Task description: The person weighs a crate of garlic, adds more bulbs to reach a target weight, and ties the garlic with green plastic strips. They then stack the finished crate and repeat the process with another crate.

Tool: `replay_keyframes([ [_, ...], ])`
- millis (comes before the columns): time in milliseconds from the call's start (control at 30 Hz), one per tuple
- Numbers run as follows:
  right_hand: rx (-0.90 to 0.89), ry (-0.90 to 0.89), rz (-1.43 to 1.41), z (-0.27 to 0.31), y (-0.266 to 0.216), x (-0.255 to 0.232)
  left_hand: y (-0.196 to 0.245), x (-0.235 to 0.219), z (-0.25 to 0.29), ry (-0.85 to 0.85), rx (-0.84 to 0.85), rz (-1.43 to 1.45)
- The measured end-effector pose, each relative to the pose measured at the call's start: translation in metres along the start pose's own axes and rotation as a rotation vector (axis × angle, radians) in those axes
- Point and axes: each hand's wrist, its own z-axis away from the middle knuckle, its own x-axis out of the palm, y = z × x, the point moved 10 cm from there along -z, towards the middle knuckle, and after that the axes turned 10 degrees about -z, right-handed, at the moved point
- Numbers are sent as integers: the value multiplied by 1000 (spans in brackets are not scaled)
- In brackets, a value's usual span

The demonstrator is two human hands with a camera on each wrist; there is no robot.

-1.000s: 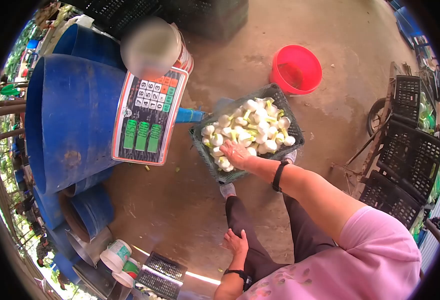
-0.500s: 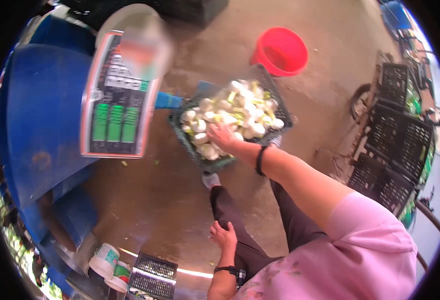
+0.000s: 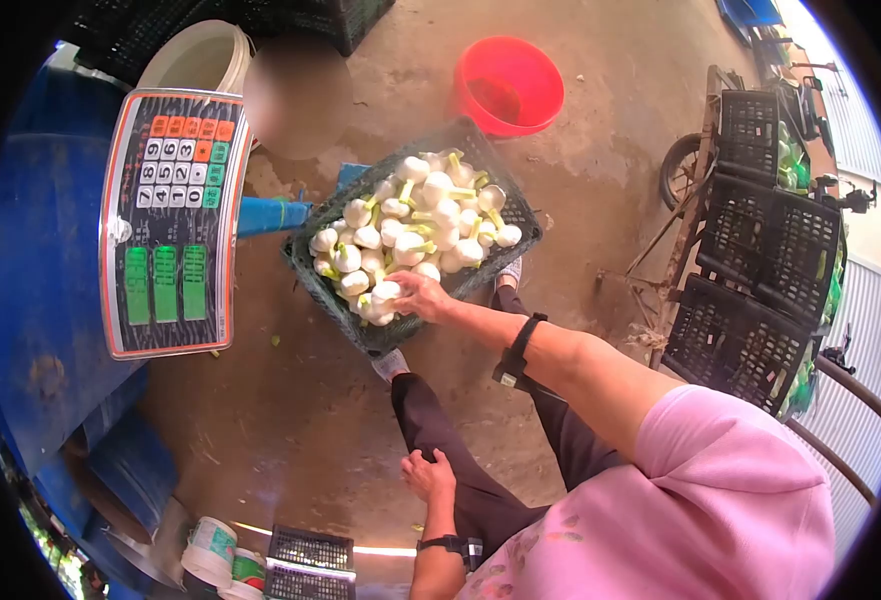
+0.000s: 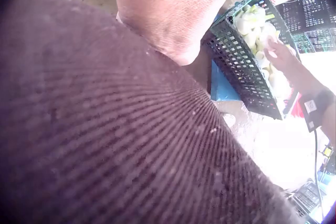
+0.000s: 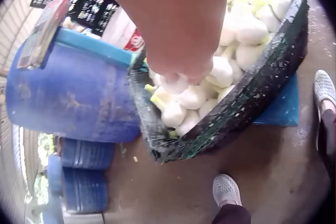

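Note:
White bulbs with short green stems (image 3: 445, 213) fill a dark mesh-lined crate (image 3: 335, 312) in the head view. At the crate's near left part, my right hand (image 3: 421, 296) pinches a white bulb (image 3: 386, 291); the right wrist view shows the hand (image 5: 173, 29) with its fingertips around a bulb (image 5: 175, 84), above other bulbs. My left hand (image 3: 428, 476) lies at my thigh with fingers loosely bent and nothing in them. Close up in the left wrist view are the left hand (image 4: 163, 14) and the dark trouser leg (image 4: 115, 113).
Left of the crate, a scale display (image 3: 172, 220) with green readouts stands before blue barrels (image 3: 40, 280). A red basin (image 3: 509, 87) lies beyond the crate. Stacked black crates (image 3: 750, 235) stand at the right, near a wheel (image 3: 679, 171). White buckets (image 3: 209, 552) are at lower left.
The head view has shifted, so the crate and scale appear farther left. My right hand has gone from lying over the bulbs to pinching one near the crate's edge. My left hand stays at the thigh.

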Motion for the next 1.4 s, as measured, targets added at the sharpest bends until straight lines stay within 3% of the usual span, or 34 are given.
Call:
replay_keyframes([
  [100, 33, 249, 298, -2, 7, -22, 2, 1, 6, 10, -7, 12],
  [133, -91, 292, 393, -12, 11, -31, 3, -2, 6, -1, 0, 13],
  [233, -45, 248, 372, 2, -9, -12, 1, 0, 2, 13, 3, 9],
  [333, -9, 135, 154, 10, -20, 12, 1, 3, 1, 12, 3, 13],
  [433, 2, 200, 591, 37, -27, 3, 2, 1, 2, -2, 4, 20],
  [567, 118, 378, 418, 89, -43, -29, 0, 2, 0, 1, -5, 42],
  [633, -58, 490, 727, 79, -42, -74, 1, 2, -1, -14, -7, 44],
  [667, -61, 514, 838, 76, -45, -88, 1, 3, -1, -21, -8, 43],
  [767, 131, 574, 1174, 62, -56, -111, 0, 2, 0, 5, -14, 53],
  [867, 37, 570, 1319, 65, -70, -87, -2, 10, 0, -18, -19, 43],
  [900, -67, 489, 1331, 68, -82, -62, 0, 9, -2, -21, -20, 43],
  [933, -298, 474, 1244, 75, -99, -33, 0, 8, -2, -27, -22, 43],
  [967, -438, 307, 1220, 79, -117, 4, 1, 10, 0, -38, -25, 43],
  [1000, -435, 149, 1181, 71, -118, 26, 3, 11, 2, -39, -18, 45],
  [1100, -346, 256, 1389, 20, -114, 37, 2, 10, -1, -25, -19, 34],
  [1167, -485, 451, 1665, -18, -91, 5, 1, 10, 1, -23, -42, 7],
  [1200, -314, 314, 1712, -27, -90, 2, 0, 10, 1, -24, -44, 15],
  [1300, -535, 410, 1620, -23, -113, 3, -3, 11, 3, -27, -41, 37],
  [1333, -272, 229, 1550, -34, -100, -10, -5, 15, 2, -21, -36, 38],
  [1400, -416, 31, 1185, 6, -136, 25, -2, 16, -2, -16, -36, 51],
])
